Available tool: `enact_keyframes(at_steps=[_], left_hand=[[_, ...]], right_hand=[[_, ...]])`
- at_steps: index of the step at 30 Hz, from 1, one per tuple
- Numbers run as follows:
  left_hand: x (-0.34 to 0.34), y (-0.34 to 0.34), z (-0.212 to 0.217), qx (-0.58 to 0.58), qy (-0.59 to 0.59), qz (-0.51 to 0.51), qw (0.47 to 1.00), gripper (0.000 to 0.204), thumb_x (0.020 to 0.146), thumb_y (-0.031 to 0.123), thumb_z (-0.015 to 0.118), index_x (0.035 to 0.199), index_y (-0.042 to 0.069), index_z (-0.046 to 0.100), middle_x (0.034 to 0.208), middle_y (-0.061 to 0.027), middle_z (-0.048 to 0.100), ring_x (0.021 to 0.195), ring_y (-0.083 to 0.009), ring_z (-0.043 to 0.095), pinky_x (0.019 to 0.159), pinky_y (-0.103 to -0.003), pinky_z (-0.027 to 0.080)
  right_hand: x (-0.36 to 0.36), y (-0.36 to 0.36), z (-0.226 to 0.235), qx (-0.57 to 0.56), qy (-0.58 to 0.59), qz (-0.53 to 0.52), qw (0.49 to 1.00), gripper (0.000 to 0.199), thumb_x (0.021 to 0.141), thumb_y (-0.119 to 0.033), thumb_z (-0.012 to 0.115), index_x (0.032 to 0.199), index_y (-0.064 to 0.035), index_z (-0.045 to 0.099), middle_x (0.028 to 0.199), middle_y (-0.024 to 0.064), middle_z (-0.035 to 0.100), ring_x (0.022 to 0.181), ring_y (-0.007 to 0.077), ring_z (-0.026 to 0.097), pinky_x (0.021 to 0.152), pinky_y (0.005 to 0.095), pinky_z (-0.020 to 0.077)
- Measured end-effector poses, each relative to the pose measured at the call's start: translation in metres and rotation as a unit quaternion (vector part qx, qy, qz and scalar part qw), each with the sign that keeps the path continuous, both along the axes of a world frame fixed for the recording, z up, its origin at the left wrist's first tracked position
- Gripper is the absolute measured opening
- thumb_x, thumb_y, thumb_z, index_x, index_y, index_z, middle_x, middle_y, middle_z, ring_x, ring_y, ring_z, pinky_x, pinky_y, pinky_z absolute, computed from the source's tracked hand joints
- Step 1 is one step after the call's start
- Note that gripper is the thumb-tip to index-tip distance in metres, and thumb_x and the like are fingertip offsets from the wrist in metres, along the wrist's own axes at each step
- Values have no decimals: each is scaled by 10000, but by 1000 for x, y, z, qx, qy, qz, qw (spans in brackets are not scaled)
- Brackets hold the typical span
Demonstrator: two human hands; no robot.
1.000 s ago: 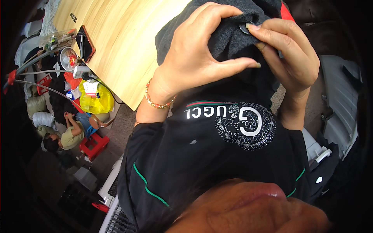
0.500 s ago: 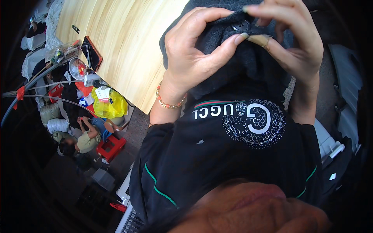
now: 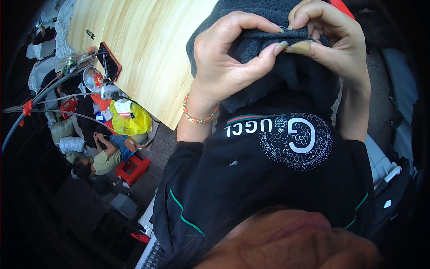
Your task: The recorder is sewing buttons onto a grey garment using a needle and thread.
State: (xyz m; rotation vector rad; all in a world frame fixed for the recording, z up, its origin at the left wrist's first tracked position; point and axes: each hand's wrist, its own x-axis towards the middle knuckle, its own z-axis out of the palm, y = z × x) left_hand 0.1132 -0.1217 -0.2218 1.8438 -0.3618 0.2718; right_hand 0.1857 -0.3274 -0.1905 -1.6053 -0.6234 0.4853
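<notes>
A person looks down at their own two hands, raised close to the chest and working a bunched piece of dark grey woollen fabric. The left hand is closed around a fold of the cloth, thumb pressed under it and fingers curled over the top, apparently to keep the spot taut and still. A beaded bracelet circles that wrist. The right hand is closed in a fine pinch at the top edge of the same fold, thumb and fingertips meeting on the fabric, with a tan strip wrapped around the thumb; whether it grips something small such as a needle is too tiny to tell. The two hands touch each other at the fold, so one steadies while the other does the delicate work. Below them hangs the person's black shirt with a rhinestone emblem and green trim. To the left lies a pale wooden tabletop; beyond its edge sit a yellow plastic bag, a red stool and another person seated low on the floor
</notes>
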Motion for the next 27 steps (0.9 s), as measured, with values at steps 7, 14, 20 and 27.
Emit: enact_keyframes(at_steps=[7, 14, 20, 27], left_hand=[[3, 3, 2, -4, -64, -45, 997, 275, 723, -86, 757, 975, -45, 654, 970, -150, 696, 930, -208, 676, 851, -287, 524], [3, 0, 6, 9, -98, -28, 995, 230, 702, -99, 755, 909, -43, 674, 899, -159, 709, 872, -212, 692, 798, -285, 538], [1, -3, 5, 31, -138, 4, 990, 216, 695, -106, 735, 891, -35, 682, 875, -150, 717, 828, -195, 698, 762, -266, 542], [1, -9, 1, 72, -206, 60, 974, 220, 679, -93, 731, 881, -18, 688, 845, -139, 720, 789, -188, 705, 738, -262, 545]], right_hand=[[-4, -3, 4, 5, -3, -12, 1000, 193, 718, 21, 765, 885, 32, 669, 903, 87, 672, 692, 72, 600, 575, 168, 444], [-10, 0, 10, 16, 0, -41, 999, 162, 706, 32, 780, 832, 33, 679, 874, 102, 674, 673, 78, 595, 569, 178, 445], [2, -6, -9, 9, -161, -5, 987, 160, 705, 35, 800, 819, 28, 688, 856, 98, 670, 642, 83, 584, 554, 194, 443], [8, -6, -23, 35, -212, 3, 977, 186, 719, 55, 767, 886, 35, 686, 881, 107, 668, 690, 94, 597, 566, 189, 442]])
